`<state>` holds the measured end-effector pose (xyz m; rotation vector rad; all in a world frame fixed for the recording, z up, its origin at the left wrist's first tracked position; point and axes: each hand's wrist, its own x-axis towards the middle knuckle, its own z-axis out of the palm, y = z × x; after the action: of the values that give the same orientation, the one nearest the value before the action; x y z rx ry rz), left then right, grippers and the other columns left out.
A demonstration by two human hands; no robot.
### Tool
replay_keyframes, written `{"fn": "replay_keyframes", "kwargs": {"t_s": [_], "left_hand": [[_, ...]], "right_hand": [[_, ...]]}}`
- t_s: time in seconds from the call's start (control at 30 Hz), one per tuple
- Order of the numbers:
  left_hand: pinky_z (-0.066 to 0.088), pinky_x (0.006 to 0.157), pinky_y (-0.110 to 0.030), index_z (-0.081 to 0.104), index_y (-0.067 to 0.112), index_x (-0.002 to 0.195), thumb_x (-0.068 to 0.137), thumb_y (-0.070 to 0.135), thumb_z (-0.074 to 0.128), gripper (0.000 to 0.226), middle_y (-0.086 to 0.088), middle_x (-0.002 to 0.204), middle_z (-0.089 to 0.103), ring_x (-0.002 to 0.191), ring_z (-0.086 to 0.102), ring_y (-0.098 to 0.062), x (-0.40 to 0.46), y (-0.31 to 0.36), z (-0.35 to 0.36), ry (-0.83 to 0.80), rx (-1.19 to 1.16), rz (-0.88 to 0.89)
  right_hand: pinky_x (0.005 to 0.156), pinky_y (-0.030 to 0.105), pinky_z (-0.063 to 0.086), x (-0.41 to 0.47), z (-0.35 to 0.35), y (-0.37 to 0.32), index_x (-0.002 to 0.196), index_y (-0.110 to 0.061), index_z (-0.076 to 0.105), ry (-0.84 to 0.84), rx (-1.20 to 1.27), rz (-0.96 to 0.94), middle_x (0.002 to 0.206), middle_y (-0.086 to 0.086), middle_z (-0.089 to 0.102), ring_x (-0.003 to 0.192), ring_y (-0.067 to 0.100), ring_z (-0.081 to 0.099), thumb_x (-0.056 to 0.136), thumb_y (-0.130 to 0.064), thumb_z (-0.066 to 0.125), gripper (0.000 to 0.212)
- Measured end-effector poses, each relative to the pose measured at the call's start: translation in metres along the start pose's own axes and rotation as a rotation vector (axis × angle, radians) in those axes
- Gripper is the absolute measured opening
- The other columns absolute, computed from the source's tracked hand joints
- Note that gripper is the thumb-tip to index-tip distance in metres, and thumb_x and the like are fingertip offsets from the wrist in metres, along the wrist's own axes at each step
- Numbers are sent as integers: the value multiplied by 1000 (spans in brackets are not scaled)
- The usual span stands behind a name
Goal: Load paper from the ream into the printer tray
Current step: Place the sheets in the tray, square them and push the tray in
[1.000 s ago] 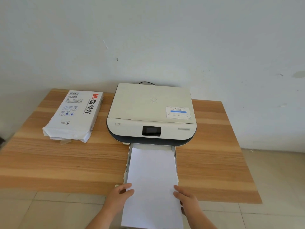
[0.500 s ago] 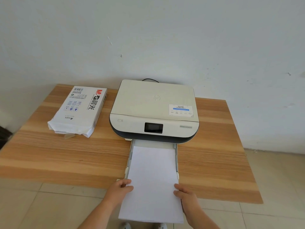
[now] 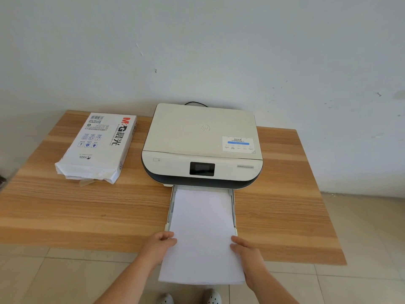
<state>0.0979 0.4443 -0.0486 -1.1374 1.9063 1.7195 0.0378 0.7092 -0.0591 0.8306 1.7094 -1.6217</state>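
A white printer point(image 3: 203, 141) with a dark base sits at the back middle of the wooden table point(image 3: 76, 211). Its tray point(image 3: 234, 205) is pulled out toward me. A stack of white paper point(image 3: 202, 233) lies in the tray, its near end sticking out past the table edge. My left hand point(image 3: 161, 244) grips the stack's left edge and my right hand point(image 3: 245, 249) grips its right edge. The opened ream point(image 3: 98, 145), a white wrapper with red and black print, lies left of the printer.
A white wall stands right behind the table. A black cable point(image 3: 195, 103) leaves the printer's back. Tiled floor point(image 3: 361, 249) lies below and to the right. Two light shoes point(image 3: 188, 298) show at the bottom edge.
The paper stack has slid a little further into the tray with both hands on its sides. The camera view has shifted slightly.
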Motion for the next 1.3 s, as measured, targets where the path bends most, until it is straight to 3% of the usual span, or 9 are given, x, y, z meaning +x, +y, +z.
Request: {"fn": "replay_keyframes", "kwargs": {"t_s": [0.17,0.37,0.47,0.63,0.9,1.0,1.1,1.17,1.3], "left_hand": [[46,90,-34,66,19,107,82,18,71,26,-1,116,63,107,57,-17,10,10,-2,1,42,7],[44,74,-27,64,16,113,84,16,69,29,-4,122,59,108,55,-17,19,26,1,13,68,33],[40,86,-27,63,15,114,84,16,69,31,-6,125,58,109,52,-15,23,30,1,17,73,39],[41,92,-30,60,15,119,84,19,69,37,-7,130,54,118,50,-18,27,36,2,51,91,38],[40,78,-27,57,12,122,85,5,62,38,-8,124,57,101,52,-16,37,47,5,110,165,58],[45,77,-28,57,11,121,84,-3,56,39,-7,120,58,103,54,-19,43,51,6,142,209,69],[44,64,-24,60,12,116,83,-8,51,40,-7,115,60,98,55,-20,49,54,7,171,221,70],[40,57,-21,61,11,113,82,-11,49,39,-7,111,61,93,55,-19,53,56,8,191,232,78],[39,55,-20,60,12,111,82,-12,50,40,-6,106,60,91,55,-19,61,59,11,220,240,83]], "right_hand": [[88,51,55,2,7,-10,100,-20,72,19,10,6,99,9,74,91,32,70,83,-6,66,23],[95,51,51,7,17,-25,105,-23,71,-10,13,5,109,6,71,101,30,66,77,-14,71,29],[97,52,49,7,21,-32,112,-18,68,-13,27,-4,110,8,69,103,31,65,81,-11,70,31],[97,51,49,11,28,-36,120,-18,65,-6,-23,-18,115,7,66,104,29,64,79,-16,74,43],[82,34,50,11,35,-53,133,-22,53,20,-251,-122,136,6,49,106,21,57,83,-25,73,55],[93,38,48,16,38,-57,134,-23,53,38,-293,-137,139,6,49,112,22,55,86,-25,69,51],[98,45,49,21,41,-62,134,-25,52,54,-319,-135,140,6,50,114,24,56,88,-26,65,48],[98,40,48,25,41,-66,135,-24,52,60,-326,-135,141,6,50,116,23,55,89,-25,63,47],[69,22,43,31,43,-74,137,-21,51,67,-326,-136,140,5,50,96,15,52,94,-22,57,43]]}}
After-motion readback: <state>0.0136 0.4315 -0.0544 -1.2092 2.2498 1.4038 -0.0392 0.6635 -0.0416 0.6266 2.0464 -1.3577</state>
